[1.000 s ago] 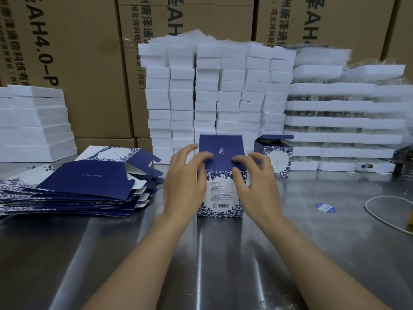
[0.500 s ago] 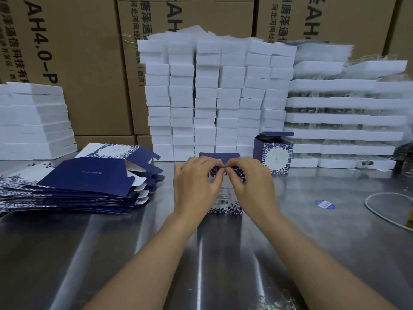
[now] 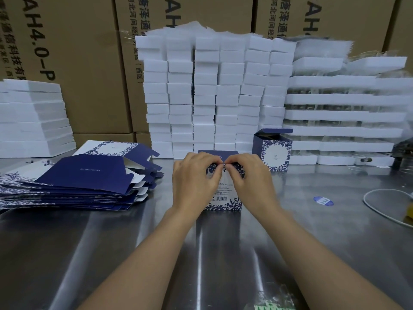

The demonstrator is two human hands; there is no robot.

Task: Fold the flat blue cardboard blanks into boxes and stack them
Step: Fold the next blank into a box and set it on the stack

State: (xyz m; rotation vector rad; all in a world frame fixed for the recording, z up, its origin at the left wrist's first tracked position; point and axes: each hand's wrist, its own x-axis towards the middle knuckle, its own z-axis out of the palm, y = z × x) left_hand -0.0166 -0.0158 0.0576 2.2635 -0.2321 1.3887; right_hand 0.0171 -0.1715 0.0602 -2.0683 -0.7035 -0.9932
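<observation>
A blue-and-white flowered box [image 3: 224, 201] stands upright on the steel table [image 3: 111, 253] in front of me, its barcode side facing me. My left hand [image 3: 195, 182] and my right hand [image 3: 250, 181] both curl over its top front edge, fingertips meeting at the middle, and hold its lid down. The hands hide most of the lid. A stack of flat blue blanks [image 3: 73, 182] lies to the left. One folded box [image 3: 273, 151] with its lid flap up stands behind to the right.
White foam blocks [image 3: 214, 97] are piled high at the back, with white trays [image 3: 344, 113] to the right and more white foam [image 3: 33, 119] at far left. Brown cartons [image 3: 73, 52] form the rear wall. A white cable [image 3: 384, 209] and a blue sticker [image 3: 323, 200] lie at right.
The raised lid flap has been folded down onto the box. My fingers went from spread along the flap to curled together over the top front edge.
</observation>
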